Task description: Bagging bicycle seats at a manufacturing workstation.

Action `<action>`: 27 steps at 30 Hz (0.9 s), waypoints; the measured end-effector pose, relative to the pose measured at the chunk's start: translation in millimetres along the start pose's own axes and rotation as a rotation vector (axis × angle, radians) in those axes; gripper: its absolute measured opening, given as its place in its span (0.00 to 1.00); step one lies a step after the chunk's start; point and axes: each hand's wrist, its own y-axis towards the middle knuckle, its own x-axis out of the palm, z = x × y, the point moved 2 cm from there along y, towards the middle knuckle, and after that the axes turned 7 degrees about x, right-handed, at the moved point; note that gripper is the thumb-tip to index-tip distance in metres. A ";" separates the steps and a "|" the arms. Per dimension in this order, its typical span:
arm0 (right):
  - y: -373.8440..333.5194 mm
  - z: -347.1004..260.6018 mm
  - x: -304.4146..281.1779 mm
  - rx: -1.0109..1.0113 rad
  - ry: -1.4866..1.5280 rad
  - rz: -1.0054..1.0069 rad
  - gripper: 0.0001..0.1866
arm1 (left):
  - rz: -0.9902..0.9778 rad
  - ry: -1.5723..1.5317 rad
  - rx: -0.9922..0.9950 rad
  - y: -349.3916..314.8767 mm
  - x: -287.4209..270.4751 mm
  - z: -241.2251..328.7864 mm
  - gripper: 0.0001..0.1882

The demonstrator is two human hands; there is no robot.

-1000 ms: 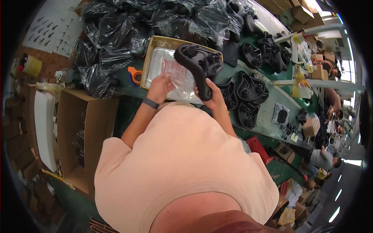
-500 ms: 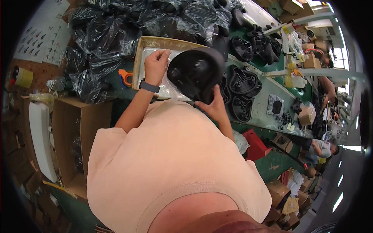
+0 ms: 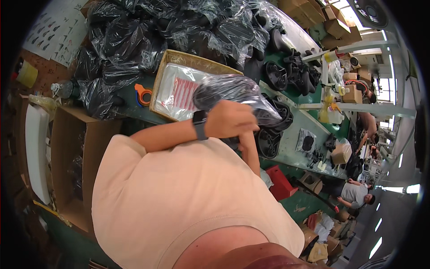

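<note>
A black bicycle saddle (image 3: 224, 89) is now covered by a clear plastic bag, whose loose end spreads to the right. It is held over the right part of a shallow cardboard box (image 3: 160, 92) of flat clear bags. My left hand (image 3: 230, 119), with a dark watch on its wrist, reaches across to the right, its fingers curled closed on the bag at the near side of the saddle. Partly hidden below it, my right hand (image 3: 246, 142) is closed at the saddle's near end; what its fingertips touch is covered.
Many plastic-wrapped saddles (image 3: 130, 38) pile up behind the box. Bare black saddles (image 3: 268, 142) lie right on the green bench. An orange tape cutter (image 3: 142, 95) sits left of the box. A large open carton (image 3: 74, 157) stands left; a red bin (image 3: 281, 183) is lower right.
The saddle, bare before, now has clear plastic over it. My left hand has swung from the box across to the right, over my right hand. Red-striped bags now show in the box.
</note>
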 end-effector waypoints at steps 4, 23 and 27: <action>17.4 -29.4 1.1 0.108 0.380 0.051 0.16 | 0.364 0.028 -0.964 -99.1 -21.7 -56.2 0.21; 71.5 72.1 -205.7 0.182 -0.901 0.677 0.36 | -0.266 0.824 -0.735 -136.1 -223.7 -419.2 0.36; 116.2 70.4 -208.9 0.093 -0.894 0.567 0.33 | -0.249 0.941 -0.973 -193.2 -221.1 -413.9 0.26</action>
